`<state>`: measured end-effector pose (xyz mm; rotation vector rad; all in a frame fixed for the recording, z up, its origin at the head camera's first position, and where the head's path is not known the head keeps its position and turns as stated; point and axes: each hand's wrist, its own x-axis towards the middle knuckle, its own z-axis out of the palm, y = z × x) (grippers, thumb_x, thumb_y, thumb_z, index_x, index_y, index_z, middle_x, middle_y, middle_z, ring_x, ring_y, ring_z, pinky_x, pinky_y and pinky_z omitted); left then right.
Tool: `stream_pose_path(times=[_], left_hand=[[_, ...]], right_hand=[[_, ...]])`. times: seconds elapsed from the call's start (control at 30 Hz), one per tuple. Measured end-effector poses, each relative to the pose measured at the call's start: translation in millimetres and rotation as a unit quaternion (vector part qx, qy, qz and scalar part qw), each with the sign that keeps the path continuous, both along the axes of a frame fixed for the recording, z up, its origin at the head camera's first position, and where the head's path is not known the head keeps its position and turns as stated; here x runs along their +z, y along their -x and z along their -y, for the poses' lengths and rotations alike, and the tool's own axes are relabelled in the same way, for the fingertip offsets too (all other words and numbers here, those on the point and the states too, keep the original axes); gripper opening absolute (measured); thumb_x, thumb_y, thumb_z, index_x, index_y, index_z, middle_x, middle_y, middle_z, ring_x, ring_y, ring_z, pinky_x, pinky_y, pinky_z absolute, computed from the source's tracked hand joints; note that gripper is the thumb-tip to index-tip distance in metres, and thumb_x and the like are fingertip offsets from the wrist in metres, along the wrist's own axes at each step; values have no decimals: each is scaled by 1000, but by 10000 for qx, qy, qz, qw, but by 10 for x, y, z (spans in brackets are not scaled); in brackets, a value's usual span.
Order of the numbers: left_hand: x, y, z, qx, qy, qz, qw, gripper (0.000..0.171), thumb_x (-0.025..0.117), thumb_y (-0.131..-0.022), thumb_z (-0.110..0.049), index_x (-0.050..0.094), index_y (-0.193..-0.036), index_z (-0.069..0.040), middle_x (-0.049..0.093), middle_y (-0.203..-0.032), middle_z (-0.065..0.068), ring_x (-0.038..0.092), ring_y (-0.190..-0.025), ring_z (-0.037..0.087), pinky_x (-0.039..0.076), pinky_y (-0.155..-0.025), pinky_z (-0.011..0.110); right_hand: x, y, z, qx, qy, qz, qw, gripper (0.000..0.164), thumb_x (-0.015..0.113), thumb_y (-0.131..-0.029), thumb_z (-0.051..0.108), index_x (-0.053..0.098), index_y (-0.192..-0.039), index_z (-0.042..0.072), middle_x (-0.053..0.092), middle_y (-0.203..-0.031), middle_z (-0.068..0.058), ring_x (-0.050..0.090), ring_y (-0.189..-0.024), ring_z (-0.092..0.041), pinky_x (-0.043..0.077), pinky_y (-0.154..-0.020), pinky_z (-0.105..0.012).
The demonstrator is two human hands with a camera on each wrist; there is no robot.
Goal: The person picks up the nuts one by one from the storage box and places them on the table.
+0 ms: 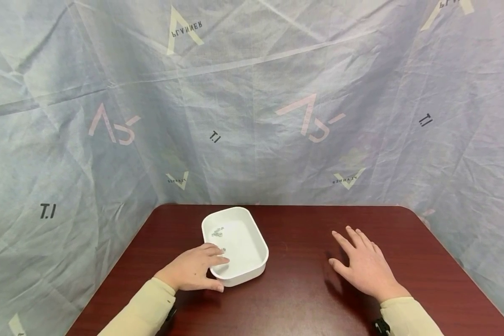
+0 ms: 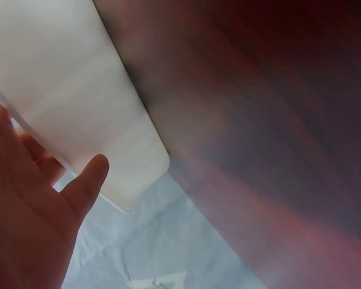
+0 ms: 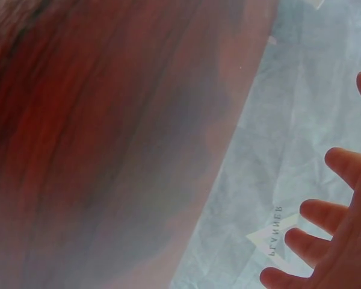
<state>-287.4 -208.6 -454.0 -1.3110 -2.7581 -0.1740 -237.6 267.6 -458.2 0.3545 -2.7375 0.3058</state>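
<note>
A white rounded rectangular dish (image 1: 245, 242) sits on the table, left of the middle. Inside it, towards the left, lies a cluster of small grey-green bits (image 1: 217, 232), too small to make out. My left hand (image 1: 195, 268) is at the dish's near left side, its fingers reaching over the rim and the thumb outside by the near corner. The left wrist view shows the thumb (image 2: 93, 174) in front of the dish's outer wall (image 2: 96, 102); whether it touches cannot be told. My right hand (image 1: 365, 266) hovers over the table's right side, fingers spread, holding nothing.
The dark red-brown table (image 1: 294, 298) has rounded far corners. A wrinkled grey cloth (image 1: 252, 116) with printed letters hangs behind it and along both sides.
</note>
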Motion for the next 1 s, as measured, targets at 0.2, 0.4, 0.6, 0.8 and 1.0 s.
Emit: stream_pose_path(times=[0.2,0.4,0.6,0.8,1.0], left_hand=[[-51,-8,-183,-252,-24,-174,9995,69,70,-74,-76,75,-113,-19,64,-130,5,49,-129,22,42,-105,37],[-55,-36,-386,-527,83,-415,9977,71,66,-69,-84,75,-101,-21,66,-120,0,49,-127,21,41,-106,34],[-56,-45,-567,-748,31,-566,9956,70,62,-68,-87,75,-91,-22,65,-104,-9,52,-118,17,43,-102,31],[-78,-77,-758,-849,4,-622,9944,65,60,-69,-88,72,-81,-24,56,-93,-14,50,-106,12,46,-94,26],[-85,-118,-937,-1006,-11,-851,9913,63,60,-68,-88,57,-70,-25,46,-84,-14,47,-95,10,44,-86,22]], right_hand=[[1,7,15,18,-4,-7,10000,70,68,-92,50,47,-152,20,36,-156,-23,30,-142,-48,30,-100,-72],[-4,18,29,46,-18,14,10000,71,66,-92,53,47,-152,20,36,-156,-22,30,-142,-47,31,-100,-72],[11,26,46,60,-27,-2,10000,71,67,-92,52,47,-152,20,36,-156,-23,32,-141,-48,32,-99,-73],[19,32,49,85,-23,-46,10000,72,67,-91,53,47,-152,20,36,-156,-23,32,-141,-48,32,-98,-73],[16,38,39,66,4,-79,9999,72,67,-91,53,48,-151,20,38,-155,-23,33,-140,-49,32,-98,-72]])
